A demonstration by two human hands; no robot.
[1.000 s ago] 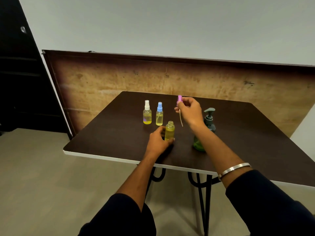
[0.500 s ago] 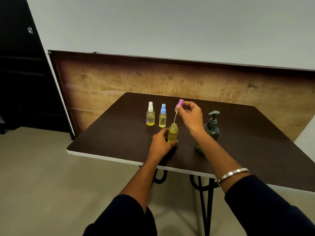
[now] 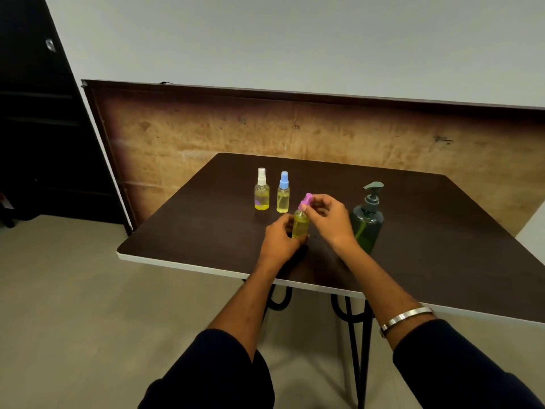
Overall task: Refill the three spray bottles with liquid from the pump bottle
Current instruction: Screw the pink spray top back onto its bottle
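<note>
A small clear spray bottle (image 3: pixel 300 225) with yellow liquid stands on the dark table (image 3: pixel 442 231). My left hand (image 3: pixel 280 239) grips its body. My right hand (image 3: pixel 328 218) pinches the pink spray cap (image 3: pixel 305 202), which sits tilted on the bottle's neck with its tube down inside. Behind stand two more capped spray bottles with yellow liquid, a white-capped one (image 3: pixel 262 189) and a blue-capped one (image 3: pixel 283 192). The dark green pump bottle (image 3: pixel 367 219) stands to the right of my right hand.
The table's white front edge (image 3: pixel 182 264) runs just below my wrists. A brown board (image 3: pixel 295 134) leans against the wall behind the table. Black furniture (image 3: pixel 38 143) stands at the left.
My right hand has lowered the pink cap from above the open bottle, fed its tube into the neck and brought the cap down onto it. My left hand kept holding the bottle.
</note>
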